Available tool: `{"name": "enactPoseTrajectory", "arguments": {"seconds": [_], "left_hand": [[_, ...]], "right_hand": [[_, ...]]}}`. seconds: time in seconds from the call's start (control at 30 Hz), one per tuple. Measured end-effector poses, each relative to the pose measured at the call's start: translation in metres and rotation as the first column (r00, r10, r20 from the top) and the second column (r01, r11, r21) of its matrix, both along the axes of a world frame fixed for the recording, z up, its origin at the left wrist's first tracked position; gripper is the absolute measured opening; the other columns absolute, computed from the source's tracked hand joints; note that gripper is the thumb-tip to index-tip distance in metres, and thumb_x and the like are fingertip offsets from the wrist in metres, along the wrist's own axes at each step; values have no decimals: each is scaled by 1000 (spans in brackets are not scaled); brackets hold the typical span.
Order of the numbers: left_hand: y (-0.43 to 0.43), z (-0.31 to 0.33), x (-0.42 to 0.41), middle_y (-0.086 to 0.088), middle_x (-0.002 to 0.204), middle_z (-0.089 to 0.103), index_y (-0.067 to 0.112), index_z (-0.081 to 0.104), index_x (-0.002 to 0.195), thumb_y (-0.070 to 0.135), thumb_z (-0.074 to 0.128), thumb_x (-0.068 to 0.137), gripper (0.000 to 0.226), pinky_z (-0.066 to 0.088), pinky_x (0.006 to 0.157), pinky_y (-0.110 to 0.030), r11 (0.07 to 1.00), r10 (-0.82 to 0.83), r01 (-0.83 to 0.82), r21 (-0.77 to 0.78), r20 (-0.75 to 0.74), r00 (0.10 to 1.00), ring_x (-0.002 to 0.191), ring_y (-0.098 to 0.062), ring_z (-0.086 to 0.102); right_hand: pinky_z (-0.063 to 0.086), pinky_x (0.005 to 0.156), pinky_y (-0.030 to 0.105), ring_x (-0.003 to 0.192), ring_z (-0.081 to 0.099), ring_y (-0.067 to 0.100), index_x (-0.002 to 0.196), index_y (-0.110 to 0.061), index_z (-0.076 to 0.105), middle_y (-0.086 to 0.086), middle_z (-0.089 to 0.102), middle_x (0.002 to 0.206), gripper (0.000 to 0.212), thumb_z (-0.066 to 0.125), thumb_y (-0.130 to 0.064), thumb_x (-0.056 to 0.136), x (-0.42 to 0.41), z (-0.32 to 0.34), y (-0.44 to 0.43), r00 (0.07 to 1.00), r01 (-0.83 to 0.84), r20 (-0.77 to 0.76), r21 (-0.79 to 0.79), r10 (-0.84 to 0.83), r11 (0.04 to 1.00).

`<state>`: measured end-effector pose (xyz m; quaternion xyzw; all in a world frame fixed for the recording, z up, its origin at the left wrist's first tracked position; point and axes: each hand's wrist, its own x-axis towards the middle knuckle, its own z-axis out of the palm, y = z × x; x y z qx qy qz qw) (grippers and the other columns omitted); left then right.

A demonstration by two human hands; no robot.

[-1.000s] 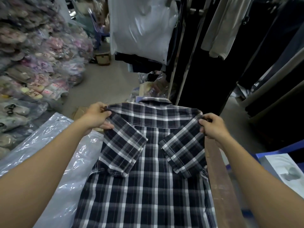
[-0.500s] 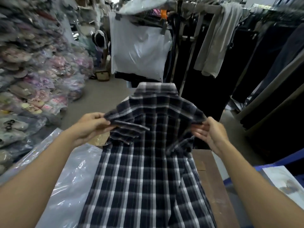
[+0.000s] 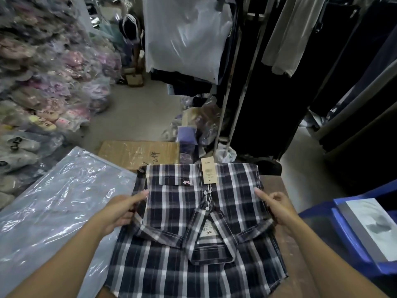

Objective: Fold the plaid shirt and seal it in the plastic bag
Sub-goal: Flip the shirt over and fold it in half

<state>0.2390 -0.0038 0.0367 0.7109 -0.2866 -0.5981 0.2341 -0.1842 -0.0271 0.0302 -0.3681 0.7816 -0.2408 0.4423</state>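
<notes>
Plaid shirt edges in both hands' pinching grip

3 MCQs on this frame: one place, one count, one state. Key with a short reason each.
1. Where does the plastic bag lie relative to the plaid shirt?
A. To the person's left
B. On top of it
C. To the person's right

2. How many paper hang tags show on the shirt?
A. None
B. One
C. Three

3. What state is the shirt in?
A. Hanging on a rack
B. Sealed in the bag
C. Folded, front up, outside the bag

Key: 1 A, the bag lies flat beside the left hand. 2 B, a single tan tag lies at the far edge. 3 C, the collar and pocket face up, with the left hand and right hand at its sides.
</notes>
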Motion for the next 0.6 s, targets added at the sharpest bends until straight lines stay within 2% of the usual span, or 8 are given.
{"name": "enactPoseTrajectory", "arguments": {"seconds": [0.13,0.2,0.27,0.33,0.4,0.43,0.5,0.6], "left_hand": [[-9,-2,-14,-2,121,65,16,63,120,64,79,63,76,45,104,-48,998,16,-16,-56,-10,1000,115,-25,60],[-16,-1,-20,-11,118,71,11,65,114,46,77,77,52,48,102,-49,998,-10,8,-56,-40,999,107,-28,67],[-21,8,-22,-17,116,71,6,64,113,25,69,88,32,49,100,-50,999,14,-17,-41,-86,996,105,-32,68],[-23,16,-18,-20,92,76,4,65,106,20,65,88,24,61,76,-48,995,91,-96,-22,-185,979,80,-33,74],[-19,19,-8,-18,68,73,2,65,92,21,62,89,19,61,49,-41,985,172,-173,18,-213,962,53,-30,71],[-15,16,-1,-18,65,73,1,65,89,21,60,89,20,59,46,-39,982,189,-182,54,-192,963,50,-29,70],[-6,6,9,-19,76,73,0,63,94,21,58,88,22,60,57,-42,982,176,-162,98,-170,970,56,-31,71],[4,-9,9,-12,103,65,1,58,115,18,55,94,27,49,98,-46,990,73,-50,134,-173,982,87,-28,67]], "right_hand": [[57,80,37,91,70,23,114,-11,63,5,72,102,43,79,-34,82,17,9,-11,988,-105,120,38,100,994],[60,83,45,87,73,31,113,-8,65,13,75,97,25,69,-19,91,29,17,-18,980,-100,179,55,89,993],[58,89,53,89,73,38,111,-3,65,19,76,97,24,66,-13,89,36,27,-24,941,-51,338,60,27,997],[56,91,56,86,73,38,105,0,67,20,75,94,25,68,-13,84,35,32,-27,862,30,502,82,-67,996],[61,80,51,78,72,35,98,-2,67,19,74,89,20,68,-16,84,31,32,-23,794,50,597,118,-111,992],[62,74,48,76,72,34,99,-2,65,18,73,88,19,67,-15,85,29,25,-18,790,38,602,142,-116,989],[60,81,52,81,72,37,109,2,63,21,74,91,26,66,-13,88,25,7,-5,835,-17,541,201,-97,979],[49,101,58,102,69,38,119,0,66,20,74,108,52,82,-21,74,21,-15,9,901,-98,433,272,-31,957]]}}
